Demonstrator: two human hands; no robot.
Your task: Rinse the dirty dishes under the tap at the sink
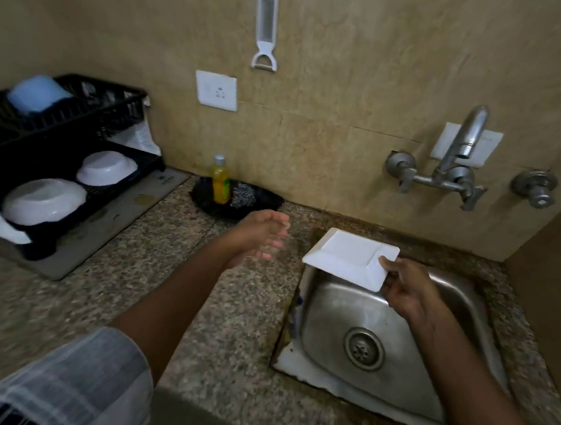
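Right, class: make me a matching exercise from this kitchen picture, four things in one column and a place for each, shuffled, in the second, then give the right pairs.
Things:
1. white square plate
2. yellow bottle of liquid
3. white plastic peeler
4. light blue plastic bowl

Places:
A. upside down on the top tier of the black dish rack
B. hanging on the beige wall
C. held by the right hand above the steel sink
D. standing on the black tray at the back of the counter

Pairs: 1-C, 2-D, 3-B, 4-A
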